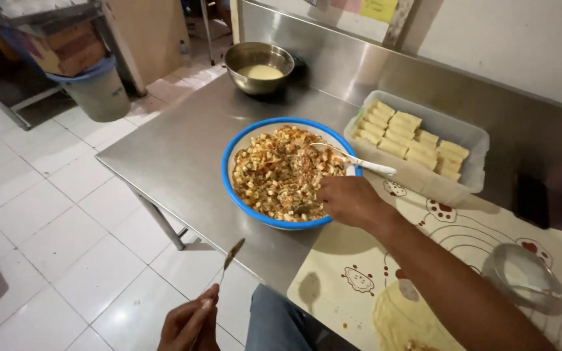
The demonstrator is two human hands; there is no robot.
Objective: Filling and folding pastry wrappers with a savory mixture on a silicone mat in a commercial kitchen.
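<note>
The right hand (352, 200) rests curled on the rim of the blue-rimmed round bowl of diced filling (281, 172) near the steel table's (177, 156) front edge, gripping nothing visible, while the left hand (191, 324), off the table's front edge, pinches a thin metal spoon (231, 255), apparently poised for scooping, which calls for bringing it over the bowl

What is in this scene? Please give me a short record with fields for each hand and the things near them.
left hand: holds a thin spoon over the floor, off the table edge
right hand: rests on the rim of the blue-rimmed bowl
bowl contents: diced filling, white spoon lying in it
behind the bowl: clear tray of pale rolls
far corner: metal bowl with pale liquid
under the right arm: patterned mat with a thin wrapper
</note>
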